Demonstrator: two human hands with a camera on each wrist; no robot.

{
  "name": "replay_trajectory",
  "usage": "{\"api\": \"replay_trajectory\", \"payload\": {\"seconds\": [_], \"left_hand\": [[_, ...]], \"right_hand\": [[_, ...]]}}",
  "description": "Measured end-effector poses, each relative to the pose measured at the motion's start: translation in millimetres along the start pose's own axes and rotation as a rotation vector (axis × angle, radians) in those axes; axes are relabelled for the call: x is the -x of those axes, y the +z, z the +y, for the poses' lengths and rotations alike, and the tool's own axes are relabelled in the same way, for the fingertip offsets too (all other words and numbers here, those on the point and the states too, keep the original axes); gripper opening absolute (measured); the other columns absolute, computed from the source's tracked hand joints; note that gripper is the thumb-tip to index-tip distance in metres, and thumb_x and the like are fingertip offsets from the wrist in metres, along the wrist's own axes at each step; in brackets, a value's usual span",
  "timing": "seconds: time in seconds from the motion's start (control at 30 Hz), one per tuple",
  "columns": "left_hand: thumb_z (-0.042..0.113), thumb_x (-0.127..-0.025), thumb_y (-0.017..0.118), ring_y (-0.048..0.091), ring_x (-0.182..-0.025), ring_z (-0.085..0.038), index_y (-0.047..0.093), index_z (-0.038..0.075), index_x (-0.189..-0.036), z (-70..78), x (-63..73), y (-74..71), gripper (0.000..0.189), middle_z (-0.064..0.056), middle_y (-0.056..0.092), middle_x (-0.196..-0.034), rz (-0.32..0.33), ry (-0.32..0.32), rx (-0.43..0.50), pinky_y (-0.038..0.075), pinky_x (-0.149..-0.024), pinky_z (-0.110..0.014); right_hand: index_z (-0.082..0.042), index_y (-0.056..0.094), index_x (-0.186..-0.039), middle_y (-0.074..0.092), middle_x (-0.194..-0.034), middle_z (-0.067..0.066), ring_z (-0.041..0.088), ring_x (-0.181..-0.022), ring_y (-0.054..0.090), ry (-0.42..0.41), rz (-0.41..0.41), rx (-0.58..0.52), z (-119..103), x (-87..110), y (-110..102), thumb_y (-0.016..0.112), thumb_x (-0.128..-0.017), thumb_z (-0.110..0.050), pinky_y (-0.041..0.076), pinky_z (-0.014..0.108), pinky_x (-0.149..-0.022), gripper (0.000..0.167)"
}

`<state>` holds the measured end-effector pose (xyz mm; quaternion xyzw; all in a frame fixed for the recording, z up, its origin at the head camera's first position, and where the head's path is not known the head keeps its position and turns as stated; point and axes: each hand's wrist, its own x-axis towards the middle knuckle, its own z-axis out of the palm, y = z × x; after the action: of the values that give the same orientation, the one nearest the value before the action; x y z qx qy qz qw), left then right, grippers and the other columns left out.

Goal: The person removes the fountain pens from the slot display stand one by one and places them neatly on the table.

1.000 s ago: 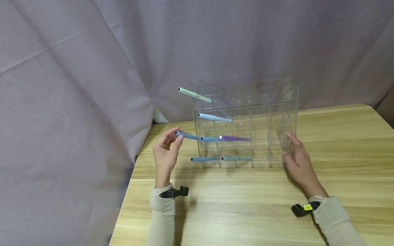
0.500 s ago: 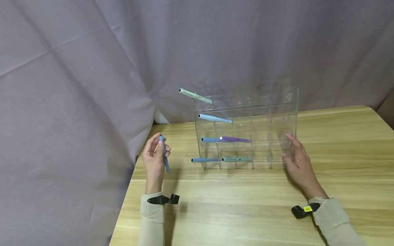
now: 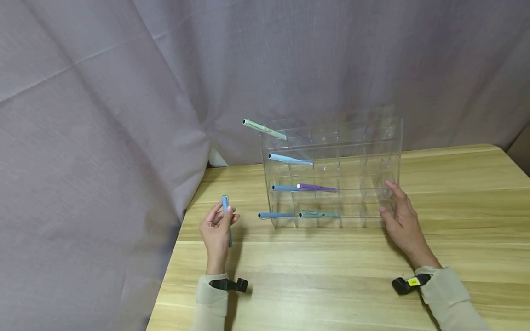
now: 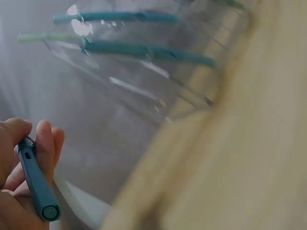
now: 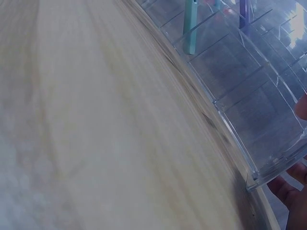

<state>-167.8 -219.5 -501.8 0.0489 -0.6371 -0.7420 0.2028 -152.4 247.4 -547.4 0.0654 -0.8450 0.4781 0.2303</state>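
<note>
My left hand (image 3: 216, 232) pinches a blue pen (image 3: 225, 203) between thumb and fingers, left of the clear acrylic rack (image 3: 351, 146). The pen stands roughly upright, its round end facing the camera in the left wrist view. At the rack's right side my right hand (image 3: 405, 225) grips the side panel, thumb and fingers on either side of it. Pens lie across the rack: a pale green pen (image 3: 265, 129) on top, a light blue pen (image 3: 290, 159) below. Lower are a blue pen (image 3: 283, 188) beside a purple pen (image 3: 316, 187), then another blue pen (image 3: 275, 215) and a grey-green pen (image 3: 319, 214).
The rack stands on a wooden table (image 3: 314, 276), close to its back edge. A grey curtain (image 3: 124, 115) hangs behind and along the left side. Black camera straps sit on both sleeves.
My left hand has drawn the blue pen away from the rack's left side, down and toward me, and turned it from lying sideways to nearly upright. My right hand has stayed on the rack.
</note>
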Motion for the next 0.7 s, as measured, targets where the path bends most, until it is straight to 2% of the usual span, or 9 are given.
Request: {"api": "replay_trajectory", "payload": {"seconds": [0.1, 0.2, 0.27, 0.37, 0.47, 0.7], "left_hand": [[0.005, -0.098, 0.078, 0.078, -0.074, -0.009, 0.072, -0.002, -0.134, -16.9, 4.2, -7.5, 0.037, -0.004, 0.081, -0.093, 0.068, -0.04, -0.027, 0.066, -0.074, -0.026], [0.005, -0.096, 0.079, 0.073, -0.075, -0.004, 0.076, 0.001, -0.13, -31.4, 5.7, -11.7, 0.035, 0.003, 0.077, -0.091, 0.087, -0.067, -0.108, 0.063, -0.071, -0.019], [0.007, -0.095, 0.081, 0.069, -0.077, -0.003, 0.077, 0.004, -0.129, -38.7, 5.5, -12.4, 0.034, 0.009, 0.075, -0.089, 0.079, -0.064, -0.163, 0.06, -0.07, -0.017], [0.007, -0.094, 0.082, 0.067, -0.078, -0.003, 0.078, 0.007, -0.129, -46.4, 5.2, -12.4, 0.035, 0.01, 0.074, -0.087, 0.064, -0.028, -0.216, 0.056, -0.069, -0.015], [0.006, -0.094, 0.083, 0.067, -0.08, -0.004, 0.078, 0.007, -0.128, -50.4, 6.5, -12.6, 0.035, 0.005, 0.075, -0.09, 0.062, 0.006, -0.246, 0.056, -0.069, -0.014], [0.007, -0.092, 0.085, 0.067, -0.078, -0.003, 0.081, 0.006, -0.12, -54.1, 8.9, -12.2, 0.028, -0.016, 0.077, -0.097, 0.094, 0.024, -0.334, 0.055, -0.069, -0.012]], "right_hand": [[-0.02, 0.035, -0.167, 0.036, -0.171, 0.028, 0.002, -0.159, 0.027, -0.008, 0.003, -0.004, 1, -0.1, 0, 0.06, -0.099, 0.002, 0.021, 0.075, -0.128, 0.075], [-0.02, 0.035, -0.166, 0.036, -0.171, 0.027, -0.009, -0.154, 0.025, -0.009, 0.01, -0.011, 2, -0.3, -1, 0.06, -0.098, 0.003, 0.021, 0.078, -0.126, 0.076], [-0.02, 0.035, -0.166, 0.037, -0.17, 0.028, -0.011, -0.153, 0.025, -0.01, 0.017, -0.013, 3, -0.5, -2, 0.06, -0.098, 0.003, 0.021, 0.079, -0.126, 0.077], [-0.02, 0.035, -0.166, 0.037, -0.17, 0.028, -0.01, -0.153, 0.025, -0.013, 0.017, -0.014, 3, -0.8, -2, 0.06, -0.097, 0.004, 0.021, 0.078, -0.126, 0.077], [-0.02, 0.035, -0.166, 0.037, -0.17, 0.028, -0.011, -0.153, 0.025, -0.013, 0.009, -0.018, 2, -1.1, -1, 0.06, -0.098, 0.003, 0.021, 0.078, -0.126, 0.076], [-0.02, 0.035, -0.167, 0.036, -0.171, 0.027, -0.011, -0.153, 0.024, -0.013, 0.005, -0.022, 1, -1.3, 0, 0.059, -0.099, 0.002, 0.02, 0.077, -0.127, 0.076]]}}
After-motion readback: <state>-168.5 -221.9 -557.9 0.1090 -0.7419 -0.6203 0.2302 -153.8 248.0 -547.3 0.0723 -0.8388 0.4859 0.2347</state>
